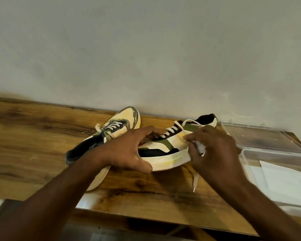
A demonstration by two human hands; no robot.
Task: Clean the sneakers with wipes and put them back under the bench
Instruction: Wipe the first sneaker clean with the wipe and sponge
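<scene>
Nearest, the wooden bench [42, 153] carries everything. At centre the left hand [127, 150] grips the toe end of a sneaker [165, 146], thumb under the sole, fingers curled over the upper. At three o'clock of it the right hand [214, 150] pinches a white wipe [201, 147] against the sneaker's side. At four o'clock a clear box [250, 164] holds white wipes; its lid [261, 136] lies just beyond. Behind the left hand, at eleven o'clock, the second sneaker [118, 126] rests near the wall [146, 49].
</scene>
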